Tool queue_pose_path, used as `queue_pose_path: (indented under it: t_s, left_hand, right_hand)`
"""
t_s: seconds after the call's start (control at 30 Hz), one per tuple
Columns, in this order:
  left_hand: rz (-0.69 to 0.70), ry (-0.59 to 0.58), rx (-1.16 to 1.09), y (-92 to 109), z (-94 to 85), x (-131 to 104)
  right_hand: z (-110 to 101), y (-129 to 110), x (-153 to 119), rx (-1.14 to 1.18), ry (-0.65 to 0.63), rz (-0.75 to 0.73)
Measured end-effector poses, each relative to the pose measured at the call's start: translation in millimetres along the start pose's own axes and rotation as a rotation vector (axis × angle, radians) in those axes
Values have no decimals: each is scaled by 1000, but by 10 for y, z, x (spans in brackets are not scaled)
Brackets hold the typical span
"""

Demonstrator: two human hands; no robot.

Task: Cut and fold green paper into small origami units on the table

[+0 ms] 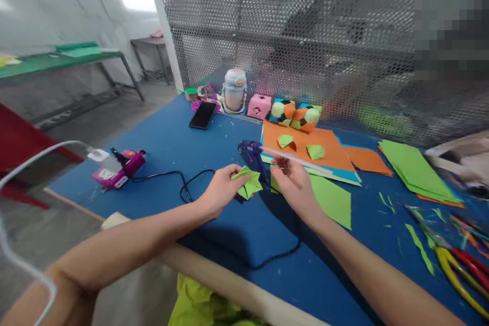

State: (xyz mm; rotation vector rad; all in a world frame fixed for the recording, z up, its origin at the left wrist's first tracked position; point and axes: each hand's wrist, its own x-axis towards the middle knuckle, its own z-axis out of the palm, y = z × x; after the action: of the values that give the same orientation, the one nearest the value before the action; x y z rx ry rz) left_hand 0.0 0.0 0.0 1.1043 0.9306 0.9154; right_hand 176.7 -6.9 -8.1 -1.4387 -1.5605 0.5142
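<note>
A blue tabletop [164, 137] fills the middle of the frame, with orange paper [305, 150] right of center. At center, the left hand [221, 188] pinches a folded green paper piece [248, 183], while the right hand [294, 183], fingers curled, grips a blue glue gun [250, 152] just above it.

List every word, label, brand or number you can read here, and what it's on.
None can be read.
Pink power strip: white patches on it, too blurred to read.
Blue glue gun: no legible marking.
Black phone: screen dark, no text.
Pale bottle: no readable print.
Left hand holds the folded green paper, which is blank; the right hand is beside it.
</note>
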Motion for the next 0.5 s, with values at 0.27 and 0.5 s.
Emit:
queue_pose_path:
  t_s: [0.27,0.5]
  left_hand:
    - [-33,4,-94,71,-12,-19]
    - [-41,37,-156,115,1,-28]
  right_hand:
    - [307,28,429,-71,-116,3]
    - [437,-19,458,-132,-90,13]
